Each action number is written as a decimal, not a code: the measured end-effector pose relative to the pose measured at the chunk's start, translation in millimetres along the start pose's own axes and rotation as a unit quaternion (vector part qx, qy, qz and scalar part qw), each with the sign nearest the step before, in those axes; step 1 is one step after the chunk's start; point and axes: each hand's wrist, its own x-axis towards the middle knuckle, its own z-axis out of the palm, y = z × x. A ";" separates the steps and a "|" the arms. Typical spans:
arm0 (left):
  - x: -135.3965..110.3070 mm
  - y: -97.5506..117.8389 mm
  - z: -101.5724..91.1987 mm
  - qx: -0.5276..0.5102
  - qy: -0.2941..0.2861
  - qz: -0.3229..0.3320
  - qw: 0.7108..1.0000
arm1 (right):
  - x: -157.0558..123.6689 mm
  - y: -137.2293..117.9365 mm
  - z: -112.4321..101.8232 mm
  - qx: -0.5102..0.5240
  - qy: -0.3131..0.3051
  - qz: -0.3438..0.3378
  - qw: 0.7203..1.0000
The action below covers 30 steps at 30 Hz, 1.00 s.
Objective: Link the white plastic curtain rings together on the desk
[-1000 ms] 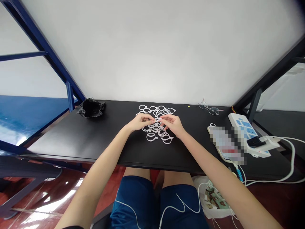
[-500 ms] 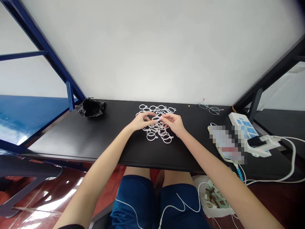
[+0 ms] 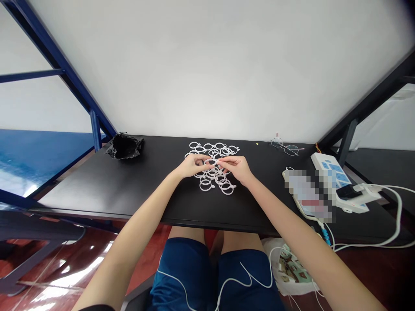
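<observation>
A white ring with a small eyelet, like a curtain ring [image 3: 210,159], is held up between both hands over a heap of similar white rings [image 3: 214,174]. My left hand [image 3: 191,166] grips its left side with thumb and fingers. On the right, at the eyelet end, the fingertips of my right hand [image 3: 238,167] pinch it. Fingers partly cover the held ring and the rings beneath. The heap lies flat and overlapping on the black table [image 3: 155,190].
An open black plastic bag [image 3: 125,147] stands at the table's back left. Eyeglasses [image 3: 291,150], a phone [image 3: 304,198] and a white power strip [image 3: 337,177] with cables lie to the right. A white earphone cord [image 3: 227,283] crosses my lap.
The held ring has shifted slightly left and tilted. My left fingers have closed onto it, and my right fingertips have moved a little left with it.
</observation>
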 end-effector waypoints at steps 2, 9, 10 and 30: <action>0.1 -0.9 -0.3 -0.002 -0.003 0.009 1.000 | 0.3 -0.3 -1.2 0.004 -0.004 0.005 1.000; -1.3 4.3 -2.3 0.003 0.004 0.020 1.000 | 0.6 -4.1 -2.0 0.010 -0.019 0.011 1.000; -1.3 4.1 -2.4 0.002 0.003 0.020 1.000 | 0.6 -3.8 -1.9 0.010 -0.019 0.008 1.000; 0.3 -4.0 1.2 -0.063 -0.011 0.013 0.998 | -1.2 -1.1 -1.7 -0.006 -0.015 -0.023 1.000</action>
